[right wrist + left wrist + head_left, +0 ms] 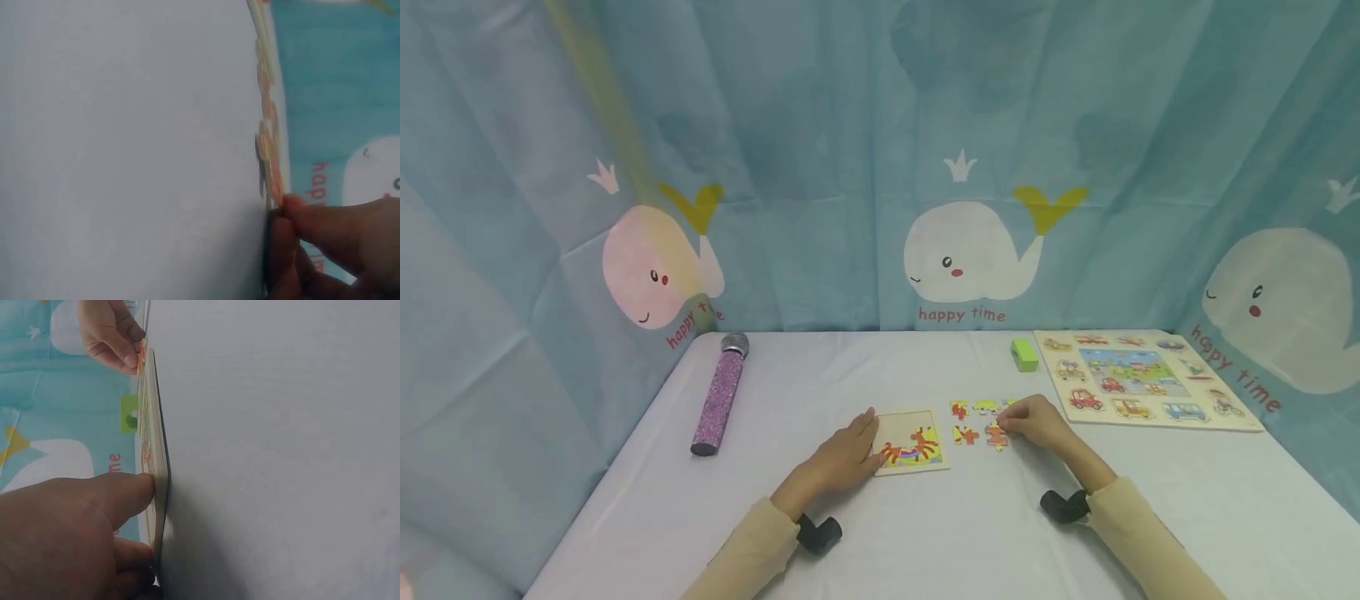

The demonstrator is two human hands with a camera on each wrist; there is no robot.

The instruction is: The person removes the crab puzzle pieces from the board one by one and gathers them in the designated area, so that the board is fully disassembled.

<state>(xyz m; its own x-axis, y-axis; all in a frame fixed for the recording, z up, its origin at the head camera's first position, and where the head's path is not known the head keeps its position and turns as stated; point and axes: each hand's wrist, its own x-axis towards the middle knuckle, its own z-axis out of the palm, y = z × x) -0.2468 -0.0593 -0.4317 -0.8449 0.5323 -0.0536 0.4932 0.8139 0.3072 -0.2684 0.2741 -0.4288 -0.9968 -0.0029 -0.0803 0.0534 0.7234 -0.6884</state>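
A small square wooden puzzle board [895, 423] lies near the middle of the white table. Its lower part holds fitted pieces with a red-orange animal picture, while its upper part shows bare wood. My left hand [844, 454] rests along the board's left side with fingers extended, and the thumb [134, 490] presses at its edge. To the right of the board, my right hand [1037, 423] pinches a red-orange puzzle piece [996, 437] between thumb and fingertips, one end slightly raised in the right wrist view. Several loose pieces lie around it, including a red and yellow one [966, 435].
A glittery purple microphone [720, 402] lies at the far left. At the back right is a large wooden vehicle puzzle [1060, 398], with a green block [1024, 355] beside it. A blue whale-print curtain [805, 167] hangs behind the table [917, 533].
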